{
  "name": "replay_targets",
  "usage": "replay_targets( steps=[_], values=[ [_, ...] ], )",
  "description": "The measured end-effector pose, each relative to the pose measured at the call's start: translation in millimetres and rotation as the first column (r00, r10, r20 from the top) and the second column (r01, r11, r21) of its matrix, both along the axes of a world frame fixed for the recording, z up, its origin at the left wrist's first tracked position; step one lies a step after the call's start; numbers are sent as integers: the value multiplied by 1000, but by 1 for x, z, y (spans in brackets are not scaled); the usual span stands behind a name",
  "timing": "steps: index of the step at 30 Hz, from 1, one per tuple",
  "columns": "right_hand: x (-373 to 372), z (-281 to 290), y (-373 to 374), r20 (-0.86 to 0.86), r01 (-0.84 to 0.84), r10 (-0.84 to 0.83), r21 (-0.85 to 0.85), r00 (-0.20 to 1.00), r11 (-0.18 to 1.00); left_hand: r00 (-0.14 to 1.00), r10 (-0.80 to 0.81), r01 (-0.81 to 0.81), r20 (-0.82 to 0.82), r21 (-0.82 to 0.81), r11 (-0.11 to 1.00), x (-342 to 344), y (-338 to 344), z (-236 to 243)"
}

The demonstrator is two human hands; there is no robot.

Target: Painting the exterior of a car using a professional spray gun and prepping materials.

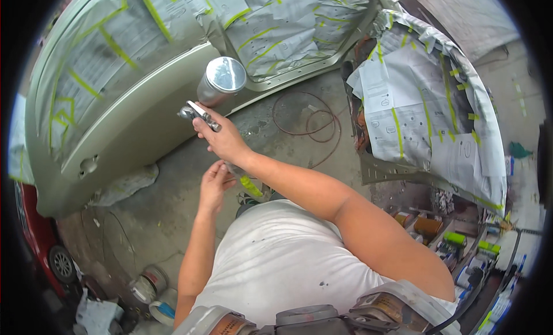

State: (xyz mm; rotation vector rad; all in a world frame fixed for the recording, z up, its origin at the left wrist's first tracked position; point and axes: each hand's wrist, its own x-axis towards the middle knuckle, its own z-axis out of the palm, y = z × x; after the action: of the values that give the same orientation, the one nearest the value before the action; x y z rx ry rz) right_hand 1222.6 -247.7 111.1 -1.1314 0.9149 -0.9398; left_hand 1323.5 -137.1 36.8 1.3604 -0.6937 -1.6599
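My right hand (222,133) is closed around a metal spray gun (201,116), held in front of the pale olive car panel (127,122). A silver cup with a shiny lid (222,79) rises from the gun. Below it, my left hand (214,182) pinches a thin hose hanging under the gun handle; yellow-green tape (251,186) is wrapped on that hose. The panel's upper part (271,41) is covered in paper held with yellow-green tape strips.
A paper-masked panel (415,105) stands at right, a coiled red hose (311,133) lies on the stained floor (161,231). A red car (37,237) is at left, with containers (147,286) at lower left. Supplies (455,243) crowd the lower right. Respirator parts (305,318) hang below my view.
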Motion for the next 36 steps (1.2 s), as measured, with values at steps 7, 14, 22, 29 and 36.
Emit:
replay_targets(
  steps=[7,14,22,29,36],
  values=[
    [-31,-41,-7,2,194,-198,170,980,966,979,-69,76,-193,33,997,-28,-24,-39],
    [-59,-165,-38,46,371,-440,463,897,805,773,-213,464,-597,303,832,-30,-17,-142],
    [-107,-348,-116,109,181,-434,800,894,572,187,-967,768,172,589,253,-26,6,-268],
    [-279,-469,-251,-213,573,-630,686,747,448,368,-915,642,166,666,379,-118,-89,-348],
    [-444,-491,-359,-444,898,-784,282,434,337,241,-951,719,192,623,308,-183,-175,-406]
  ],
)
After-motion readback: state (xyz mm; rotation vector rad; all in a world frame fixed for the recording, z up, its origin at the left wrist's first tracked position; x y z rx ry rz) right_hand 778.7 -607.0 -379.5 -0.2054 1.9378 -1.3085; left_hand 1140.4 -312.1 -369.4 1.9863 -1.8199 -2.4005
